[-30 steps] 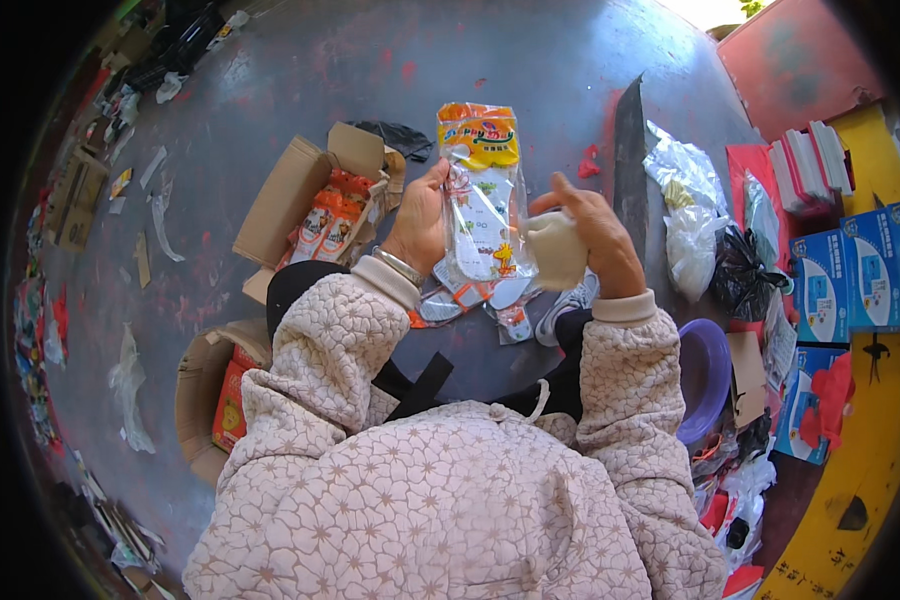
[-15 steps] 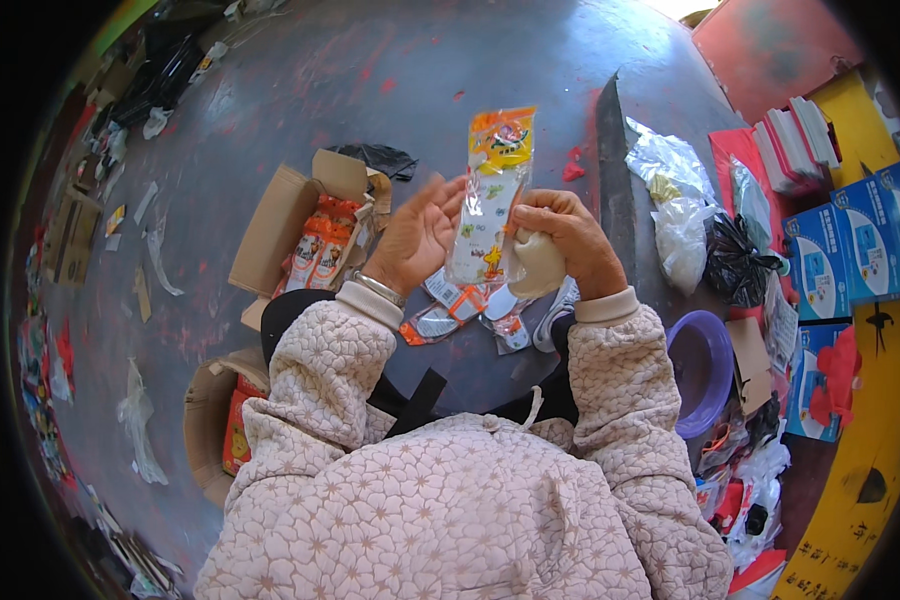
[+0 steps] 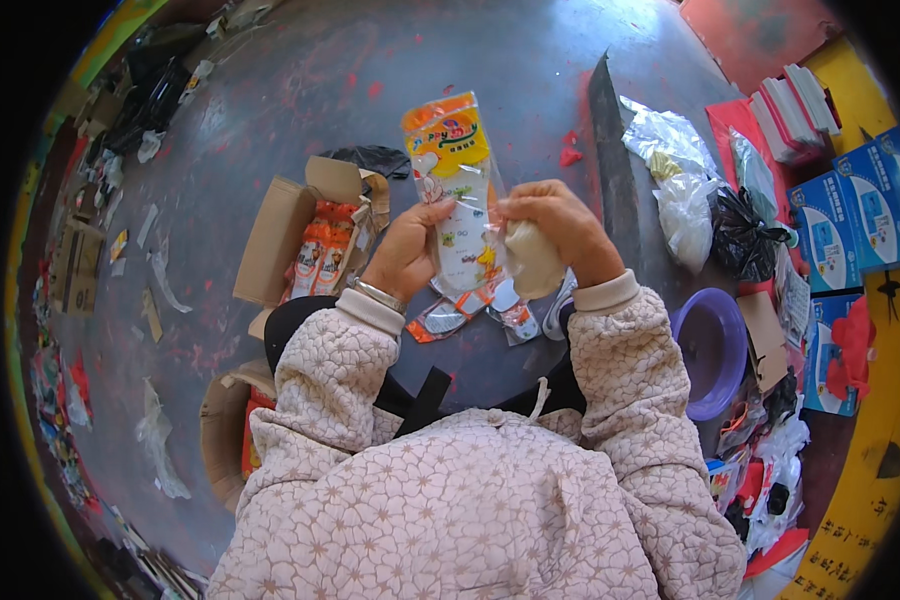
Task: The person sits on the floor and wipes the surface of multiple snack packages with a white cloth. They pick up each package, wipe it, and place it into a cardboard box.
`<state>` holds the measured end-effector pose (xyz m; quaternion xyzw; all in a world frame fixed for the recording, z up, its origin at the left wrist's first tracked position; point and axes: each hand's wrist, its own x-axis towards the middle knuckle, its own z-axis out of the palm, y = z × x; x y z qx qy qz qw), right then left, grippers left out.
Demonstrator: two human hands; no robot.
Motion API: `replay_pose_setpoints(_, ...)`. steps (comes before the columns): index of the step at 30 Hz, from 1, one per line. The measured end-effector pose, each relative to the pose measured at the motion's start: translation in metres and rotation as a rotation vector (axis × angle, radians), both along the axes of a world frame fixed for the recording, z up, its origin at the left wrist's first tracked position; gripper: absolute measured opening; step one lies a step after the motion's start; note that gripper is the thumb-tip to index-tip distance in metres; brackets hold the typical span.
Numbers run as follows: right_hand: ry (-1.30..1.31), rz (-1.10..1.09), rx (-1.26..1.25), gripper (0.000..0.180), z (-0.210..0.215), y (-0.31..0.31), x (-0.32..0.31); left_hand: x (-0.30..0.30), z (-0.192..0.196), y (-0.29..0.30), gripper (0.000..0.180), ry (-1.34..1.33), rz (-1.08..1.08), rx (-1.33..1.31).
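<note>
A clear plastic packet [image 3: 454,185] with a yellow and orange printed top and small cartoon prints is held up in front of me, tilted a little to the left. My left hand [image 3: 407,247] is closed on its left edge, thumb on the front. At the right edge, the fingers of my right hand [image 3: 562,225] pinch the plastic. That hand also keeps a soft cream-coloured bundle [image 3: 533,262] against its palm; its exact kind cannot be made out. Below, several orange-and-white packets [image 3: 442,318] lie on the floor between my legs, partly covered by the held packet.
To the left stands an open cardboard box [image 3: 268,245] with orange packets [image 3: 322,248]; a second carton [image 3: 222,428] is nearer me. On the right are a purple basin [image 3: 711,355], a black plastic bag [image 3: 742,240], clear bags [image 3: 682,215] and blue boxes [image 3: 828,240].
The packet has shifted left and tipped leftward. My left hand, spread beside it before, now grips its left edge. The right hand stays at the right edge with the cream bundle.
</note>
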<state>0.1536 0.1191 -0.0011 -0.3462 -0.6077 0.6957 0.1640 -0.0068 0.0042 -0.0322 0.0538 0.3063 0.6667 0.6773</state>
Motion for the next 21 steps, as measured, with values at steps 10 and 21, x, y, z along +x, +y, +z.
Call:
replay_pose_setpoints(10,0.123,-0.438,0.518,0.017,0.013,-0.007,-0.013,0.011,-0.003,0.005,0.026,-0.004,-0.033,0.064)
replay_pose_setpoints(21,-0.313,0.032,0.345,0.023,-0.002,0.003,0.018,-0.023,0.005,0.007,0.032,-0.185,0.332,0.044)
